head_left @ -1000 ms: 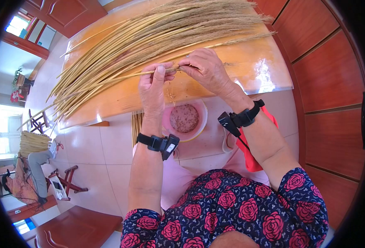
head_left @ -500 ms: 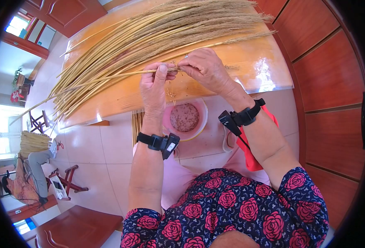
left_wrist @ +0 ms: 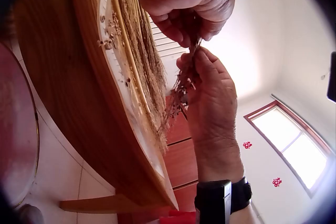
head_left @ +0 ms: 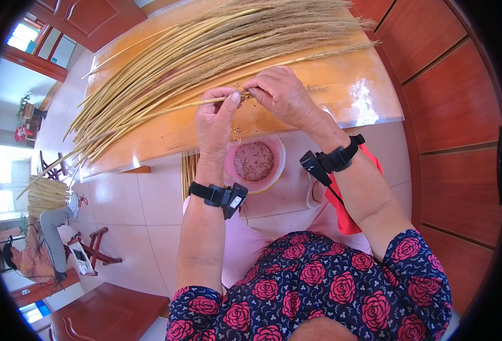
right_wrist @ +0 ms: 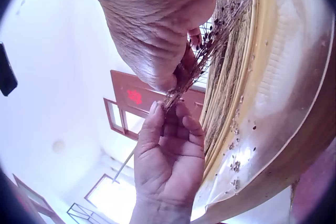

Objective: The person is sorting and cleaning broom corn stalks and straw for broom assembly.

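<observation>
One long sorghum stalk (head_left: 174, 107) slants over the near edge of the table, its cut end reaching out to the left. My left hand (head_left: 214, 122) pinches it between thumb and fingers, just below its seedy brown head (right_wrist: 212, 40). Against those fingertips, my right hand (head_left: 285, 99) grips the head between thumb and fingers. In the right wrist view, dark seeds and thin branches stick out past the right fingers. Loose grains (right_wrist: 236, 166) lie scattered on the table's plastic cover beneath the hands.
A large pile of sorghum stalks (head_left: 166, 65) covers the back of the wooden table (head_left: 166, 142). Below the near edge stands a pink tub (head_left: 254, 162) with grains in it. Red cabinets (head_left: 455, 96) line the right side. Another person (head_left: 40, 250) sits at the far left.
My left hand has shifted slightly right, its thumb now close to the right fingers. The stalk's cut end swung outward, then back. The right hand has barely moved. The other person has shifted.
</observation>
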Motion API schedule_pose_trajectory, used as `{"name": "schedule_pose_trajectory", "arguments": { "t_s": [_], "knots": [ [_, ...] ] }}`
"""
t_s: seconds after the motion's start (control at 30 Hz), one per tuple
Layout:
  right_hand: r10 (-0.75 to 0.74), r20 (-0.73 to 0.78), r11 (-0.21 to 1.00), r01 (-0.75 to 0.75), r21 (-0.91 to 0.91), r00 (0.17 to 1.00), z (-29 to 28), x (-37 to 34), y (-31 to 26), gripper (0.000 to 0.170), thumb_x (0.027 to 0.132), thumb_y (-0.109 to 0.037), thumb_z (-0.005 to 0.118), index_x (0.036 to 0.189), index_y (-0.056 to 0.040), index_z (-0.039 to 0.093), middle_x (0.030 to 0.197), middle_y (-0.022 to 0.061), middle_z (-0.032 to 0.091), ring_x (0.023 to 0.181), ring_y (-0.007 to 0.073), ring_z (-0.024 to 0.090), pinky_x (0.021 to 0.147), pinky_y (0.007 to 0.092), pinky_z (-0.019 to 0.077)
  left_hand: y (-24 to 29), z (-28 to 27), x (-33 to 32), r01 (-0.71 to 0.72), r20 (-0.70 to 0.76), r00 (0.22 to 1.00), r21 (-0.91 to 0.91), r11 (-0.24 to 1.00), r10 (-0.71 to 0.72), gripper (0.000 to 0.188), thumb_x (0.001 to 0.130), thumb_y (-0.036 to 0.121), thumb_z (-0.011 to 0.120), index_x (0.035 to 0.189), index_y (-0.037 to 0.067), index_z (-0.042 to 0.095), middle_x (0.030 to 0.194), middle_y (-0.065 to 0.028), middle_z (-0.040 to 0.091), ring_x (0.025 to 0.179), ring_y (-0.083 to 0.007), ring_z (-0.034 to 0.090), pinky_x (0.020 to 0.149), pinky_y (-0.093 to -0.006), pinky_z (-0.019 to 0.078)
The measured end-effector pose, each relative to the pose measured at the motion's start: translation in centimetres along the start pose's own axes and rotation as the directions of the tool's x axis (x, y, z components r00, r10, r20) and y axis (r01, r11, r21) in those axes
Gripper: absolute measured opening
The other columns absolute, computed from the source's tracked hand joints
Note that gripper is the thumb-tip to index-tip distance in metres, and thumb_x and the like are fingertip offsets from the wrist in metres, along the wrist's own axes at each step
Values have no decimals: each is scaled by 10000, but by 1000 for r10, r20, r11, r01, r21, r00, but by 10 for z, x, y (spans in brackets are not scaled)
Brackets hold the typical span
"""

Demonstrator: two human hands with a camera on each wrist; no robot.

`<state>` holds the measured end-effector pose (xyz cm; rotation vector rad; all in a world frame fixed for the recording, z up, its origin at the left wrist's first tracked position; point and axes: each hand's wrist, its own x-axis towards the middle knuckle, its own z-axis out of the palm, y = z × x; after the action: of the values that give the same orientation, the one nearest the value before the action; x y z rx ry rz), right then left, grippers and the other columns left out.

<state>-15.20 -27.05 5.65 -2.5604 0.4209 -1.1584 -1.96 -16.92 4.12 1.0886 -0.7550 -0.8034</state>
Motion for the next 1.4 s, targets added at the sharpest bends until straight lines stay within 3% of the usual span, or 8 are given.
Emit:
{"name": "schedule_pose_trajectory", "arguments": {
  "t_s": [0.3, 0.5, 0.6, 0.8, 1.0, 1.2, 1.3, 1.4],
  "knots": [
    [174, 31, 980, -177, 97, 984, 2, 2, -2, 108, 757, -93, 595, 857, -100, 635, 793, 75, 630, 774, 258, 583, 720, 359, 456, 0, 2, -1, -7, -4, 1000, -39, 999, 7, 146, 815, 78, 628, 923, 13, 553, 845, -71, 601, 763, -127, 556, 728, -254, 451],
    [275, 47, 943, -279, 179, 960, 0, 3, -4, 113, 761, -91, 586, 857, -71, 643, 776, 90, 637, 678, 234, 597, 616, 312, 479, 0, 1, -1, -20, 4, 1000, -15, 1000, 20, 150, 812, 77, 632, 922, 16, 552, 824, -64, 599, 759, -125, 555, 727, -253, 450],
    [427, 124, 854, -445, 269, 896, -6, 5, -6, 118, 762, -73, 570, 857, -51, 638, 757, 99, 632, 637, 211, 595, 584, 293, 474, -3, -2, -1, -22, 8, 1000, -33, 999, 22, 151, 812, 80, 633, 924, 19, 552, 821, -63, 598, 761, -124, 556, 728, -252, 450],
    [365, 47, 911, -367, 188, 930, 1, 5, -2, 112, 758, -59, 567, 852, -30, 619, 752, 99, 622, 653, 197, 597, 599, 293, 476, -4, 3, 0, -14, -34, 999, -69, 998, 12, 148, 814, 80, 632, 923, 20, 551, 824, -61, 596, 756, -120, 552, 729, -248, 449],
    [335, -10, 936, -332, 115, 942, 1, 1, 4, 113, 751, -46, 556, 848, -29, 611, 759, 107, 619, 661, 234, 600, 607, 319, 481, -6, -1, 0, -30, -6, 1000, -18, 999, 30, 147, 813, 79, 632, 923, 24, 551, 823, -61, 595, 750, -116, 547, 721, -244, 447],
    [357, -78, 932, -348, 105, 931, 3, 4, 0, 87, 742, -83, 552, 792, -39, 609, 737, 123, 613, 659, 273, 597, 600, 351, 488, -4, 3, 0, -22, -33, 999, -71, 997, 20, 150, 811, 84, 638, 920, 28, 552, 807, -56, 595, 740, -114, 546, 719, -242, 447],
    [443, -24, 892, -439, 107, 896, -2, 5, -4, 84, 746, -83, 547, 788, -43, 608, 734, 121, 614, 663, 274, 599, 601, 354, 489, -4, 2, 0, -23, -26, 999, -45, 999, 21, 146, 811, 81, 637, 920, 31, 553, 807, -57, 596, 736, -114, 547, 718, -243, 447],
    [382, -72, 923, -378, 71, 921, 4, 2, 1, 93, 751, -91, 551, 803, -44, 612, 734, 118, 616, 658, 268, 598, 600, 347, 487, -5, 1, -1, -5, -22, 1000, -23, 1000, 4, 139, 811, 78, 636, 916, 34, 555, 809, -60, 597, 737, -114, 549, 715, -243, 450]
  ]
}}
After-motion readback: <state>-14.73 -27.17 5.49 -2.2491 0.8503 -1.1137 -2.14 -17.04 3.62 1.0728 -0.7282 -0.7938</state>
